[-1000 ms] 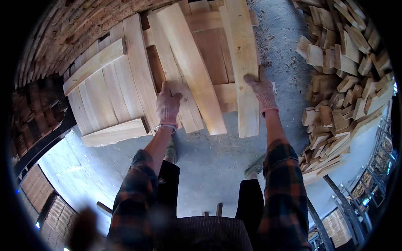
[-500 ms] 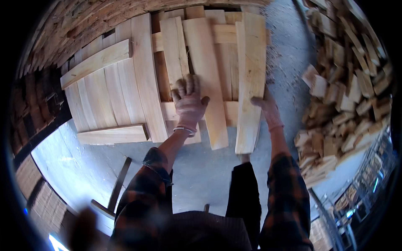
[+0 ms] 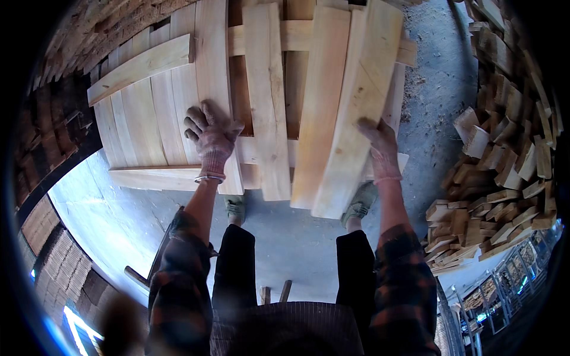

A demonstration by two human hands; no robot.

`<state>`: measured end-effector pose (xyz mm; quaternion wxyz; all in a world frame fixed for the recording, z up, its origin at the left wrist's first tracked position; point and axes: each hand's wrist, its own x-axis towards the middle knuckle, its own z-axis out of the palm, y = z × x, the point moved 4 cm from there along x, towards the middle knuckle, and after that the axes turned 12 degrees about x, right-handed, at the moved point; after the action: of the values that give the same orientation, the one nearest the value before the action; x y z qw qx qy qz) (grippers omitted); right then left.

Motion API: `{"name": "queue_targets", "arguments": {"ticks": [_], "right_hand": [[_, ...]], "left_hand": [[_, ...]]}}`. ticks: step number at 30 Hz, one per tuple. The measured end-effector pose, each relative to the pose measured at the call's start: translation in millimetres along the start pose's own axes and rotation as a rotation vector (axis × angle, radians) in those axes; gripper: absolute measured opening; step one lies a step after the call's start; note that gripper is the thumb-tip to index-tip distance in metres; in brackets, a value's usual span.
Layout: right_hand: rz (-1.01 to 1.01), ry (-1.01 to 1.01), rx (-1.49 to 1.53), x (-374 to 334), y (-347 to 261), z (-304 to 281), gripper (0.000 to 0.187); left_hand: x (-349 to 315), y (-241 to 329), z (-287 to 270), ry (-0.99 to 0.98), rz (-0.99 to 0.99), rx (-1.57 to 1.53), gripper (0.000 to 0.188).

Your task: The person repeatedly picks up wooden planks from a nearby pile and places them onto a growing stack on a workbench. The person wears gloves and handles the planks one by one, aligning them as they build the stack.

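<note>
Hands in gloves: left hand (image 3: 209,137) spread flat on a plank (image 3: 215,77), right hand (image 3: 380,148) gripping a loose board (image 3: 356,107).

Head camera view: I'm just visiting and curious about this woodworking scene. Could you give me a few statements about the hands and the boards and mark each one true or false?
1. Both hands wear knitted work gloves. True.
2. The left hand holds a hammer. False: it lies flat on a pale plank and holds no tool.
3. The right hand touches the long board on the right side of the pallet. True.
4. The heap of wood offcuts lies on the person's left. False: it is on the right.
5. The person wears a plaid shirt. True.
</note>
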<state>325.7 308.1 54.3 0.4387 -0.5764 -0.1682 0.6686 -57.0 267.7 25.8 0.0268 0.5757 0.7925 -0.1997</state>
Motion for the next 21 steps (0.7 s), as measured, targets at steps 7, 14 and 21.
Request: {"name": "queue_targets", "arguments": {"ticks": [7, 14, 21], "right_hand": [[0.06, -0.083, -0.055, 33.5, 13.6, 76.7, 0.039], [-0.544, 0.311, -1.286, -8.2, -16.2, 155.5, 0.099], [-0.417, 0.188, -1.145, 7.2, -28.1, 137.1, 0.105]], "left_hand": [[-4.5, 19.1, -5.5, -0.013, 0.03, -0.01, 0.119], [-5.2, 15.3, -20.6, -0.174, -0.048, -0.032, 0.111], [-2.2, 21.5, -6.1, -0.109, -0.029, 0.069, 0.113]]}}
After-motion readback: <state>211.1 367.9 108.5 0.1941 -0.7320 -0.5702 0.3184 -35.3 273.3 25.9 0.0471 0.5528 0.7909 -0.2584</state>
